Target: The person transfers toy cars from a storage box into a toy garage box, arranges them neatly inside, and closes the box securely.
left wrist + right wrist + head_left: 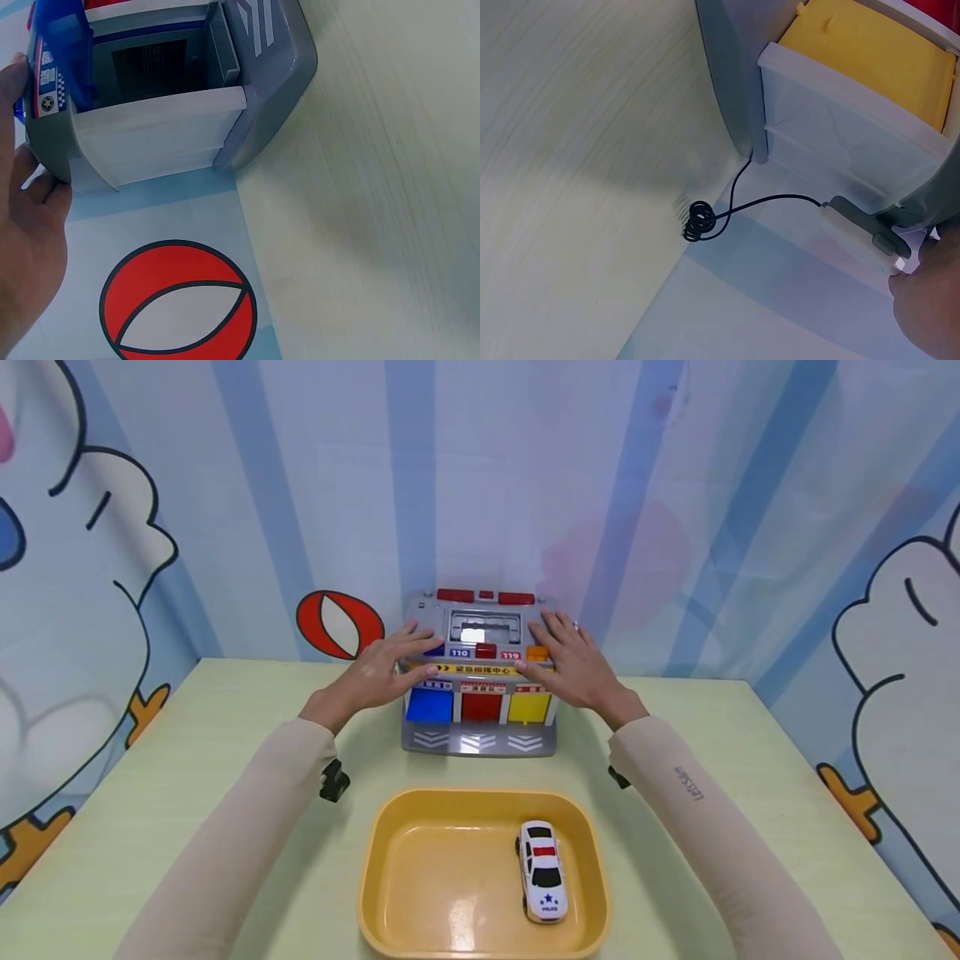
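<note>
A grey toy rescue station (480,740) stands against the back wall, with a blue door (430,706), a red door (481,707) and a yellow door (528,707). My left hand (378,668) rests on its upper left side, fingers stretched over the blue button (435,650) and thumb at the yellow sign. My right hand (577,664) lies on the upper right side, fingers spread beside the orange button (537,653). In the left wrist view the blue door (66,49) is swung up, with a dark compartment behind it. The yellow door (866,56) is down.
A yellow tray (435,893) sits on the table in front of the station, holding a white toy police car (543,870). At the station's right side hangs a small handset (862,232) with a coiled black cord (699,221). A printed curtain (337,485) stands behind the table.
</note>
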Motion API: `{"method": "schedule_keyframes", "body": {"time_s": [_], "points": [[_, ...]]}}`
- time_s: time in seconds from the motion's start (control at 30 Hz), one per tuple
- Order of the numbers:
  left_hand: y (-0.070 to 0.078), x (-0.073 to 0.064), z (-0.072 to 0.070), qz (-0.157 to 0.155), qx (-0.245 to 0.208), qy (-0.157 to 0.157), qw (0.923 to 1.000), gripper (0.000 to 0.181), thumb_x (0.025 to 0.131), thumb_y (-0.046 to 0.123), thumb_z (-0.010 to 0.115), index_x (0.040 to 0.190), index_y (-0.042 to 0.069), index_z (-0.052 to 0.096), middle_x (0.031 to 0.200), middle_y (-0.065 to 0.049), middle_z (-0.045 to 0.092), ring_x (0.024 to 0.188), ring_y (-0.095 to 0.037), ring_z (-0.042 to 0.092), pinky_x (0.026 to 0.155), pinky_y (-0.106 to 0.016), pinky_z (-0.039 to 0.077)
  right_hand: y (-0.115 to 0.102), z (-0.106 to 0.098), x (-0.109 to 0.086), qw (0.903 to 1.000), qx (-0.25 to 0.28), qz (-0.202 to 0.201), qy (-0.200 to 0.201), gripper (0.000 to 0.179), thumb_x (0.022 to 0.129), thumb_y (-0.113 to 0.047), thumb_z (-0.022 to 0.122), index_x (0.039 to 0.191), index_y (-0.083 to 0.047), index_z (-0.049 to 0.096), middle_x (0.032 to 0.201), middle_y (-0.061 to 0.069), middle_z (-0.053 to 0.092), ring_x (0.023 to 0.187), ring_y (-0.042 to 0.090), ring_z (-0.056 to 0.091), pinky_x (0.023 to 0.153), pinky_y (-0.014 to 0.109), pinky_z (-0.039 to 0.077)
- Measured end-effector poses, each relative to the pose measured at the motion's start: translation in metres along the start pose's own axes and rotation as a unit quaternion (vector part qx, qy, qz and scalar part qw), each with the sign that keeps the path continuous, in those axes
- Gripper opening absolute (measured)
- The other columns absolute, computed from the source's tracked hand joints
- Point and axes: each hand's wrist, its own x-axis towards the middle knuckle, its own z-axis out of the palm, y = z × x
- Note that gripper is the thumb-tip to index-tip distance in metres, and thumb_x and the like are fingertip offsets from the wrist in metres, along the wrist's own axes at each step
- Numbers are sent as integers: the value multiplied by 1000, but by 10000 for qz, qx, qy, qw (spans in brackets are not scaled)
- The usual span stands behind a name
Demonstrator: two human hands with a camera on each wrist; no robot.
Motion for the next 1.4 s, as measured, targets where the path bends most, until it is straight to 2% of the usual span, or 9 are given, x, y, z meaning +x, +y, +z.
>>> {"method": "schedule_keyframes", "body": {"time_s": [0.4, 0.63, 0.73, 0.83, 1.03, 1.2, 1.3, 1.4], "points": [[4, -5, -7, -29, 60, 12, 10000, 60, 98, 39, 62, 153, 28, 42, 163, -8, 33, 157, -32, 12, 117, -70, 22, -3, 1, 2, 10000, 23, -22, 4, 86, 94, -68, 40, 161, -19, 19, 170, 7, 6, 158, 32, 0, 126, 57, 4], [13, -10, -10, -132, 139, -8, 9998, 62, 97, 39, 63, 153, 29, 41, 166, -5, 28, 157, -32, 7, 119, -69, 15, -4, 0, 4, 9999, -21, -166, 2, 85, 95, -69, 37, 161, -19, 19, 171, 6, 6, 158, 31, 1, 126, 57, 5], [20, -15, -7, 131, 98, 145, 9998, 61, 97, 39, 64, 153, 27, 43, 166, -4, 26, 157, -30, 6, 119, -68, 18, -4, 0, 3, 9999, -14, -152, 3, 84, 95, -68, 38, 161, -19, 19, 170, 7, 6, 158, 31, 1, 126, 57, 6], [31, -23, -3, 571, 53, 314, 9979, 60, 96, 35, 65, 151, 24, 45, 166, -4, 28, 157, -29, 8, 119, -67, 22, -3, -1, 2, 9999, -1, -123, 3, 83, 95, -66, 39, 161, -18, 20, 170, 7, 6, 158, 31, 1, 126, 58, 6], [55, -47, 7, 1531, 104, 397, 9874, 58, 93, 32, 70, 147, 20, 52, 163, -7, 33, 156, -33, 15, 114, -67, 30, -2, 1, 1, 10000, -36, -74, 4, 85, 95, -69, 37, 161, -18, 20, 170, 8, 6, 158, 32, 1, 126, 57, 5], [73, -68, 20, 2065, 176, 211, 9781, 57, 91, 31, 72, 145, 20, 55, 161, -8, 38, 155, -34, 20, 114, -62, 35, -4, 2, 4, 10000, -33, -51, 68, 84, 95, -69, 38, 161, -19, 21, 170, 7, 7, 158, 31, 2, 126, 58, 6], [86, -82, 29, 2364, 140, -11, 9716, 55, 92, 32, 72, 143, 20, 57, 159, -6, 41, 154, -32, 23, 115, -58, 36, -4, 3, 4, 9999, -45, -60, 77, 85, 94, -70, 37, 161, -19, 21, 170, 7, 7, 158, 31, 2, 126, 57, 6], [99, -95, 37, 2663, 63, -392, 9631, 53, 93, 34, 70, 143, 23, 56, 159, -3, 42, 154, -31, 25, 116, -57, 35, -4, 4, 4, 9999, -66, -98, 83, 86, 94, -71, 36, 161, -19, 20, 170, 7, 7, 158, 31, 1, 126, 57, 5]]}}
